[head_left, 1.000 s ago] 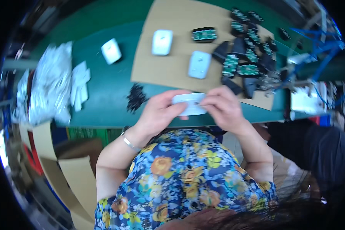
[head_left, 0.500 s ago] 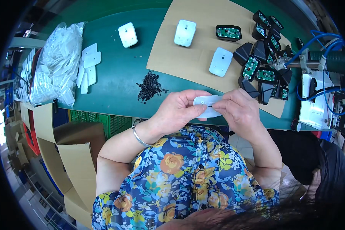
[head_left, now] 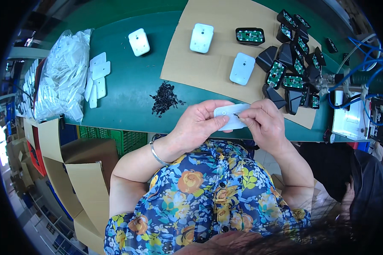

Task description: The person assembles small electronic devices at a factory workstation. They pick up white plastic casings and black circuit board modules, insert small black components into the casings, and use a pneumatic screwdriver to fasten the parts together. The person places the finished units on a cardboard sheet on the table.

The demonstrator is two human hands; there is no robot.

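Note:
My left hand (head_left: 202,123) is closed on a thin white plastic cover plate (head_left: 230,111), thumb on its face, just over the table's near edge. At the plate's right end, my right hand (head_left: 264,123) pinches a small black part (head_left: 237,115) against the middle of the plate. How far that part sits in the plate is too small to tell. Left of my hands lies a heap of small black parts (head_left: 165,100) on the green table. Several similar white plates (head_left: 100,70) lie loosely stacked beside a clear plastic bag (head_left: 64,76) full of more.
Three white-topped cases, one of them a white case (head_left: 242,69), stand farther back. On the cardboard sheet (head_left: 208,68), several black housings with green circuit boards (head_left: 293,81) crowd the right. A metal fixture with blue tubes (head_left: 349,85) stands beyond them. Open cardboard boxes (head_left: 87,182) sit below left.
My right fingers have shifted slightly on the plate, and more of the small black part shows. The plate is tilted a little differently. The whole view has moved slightly.

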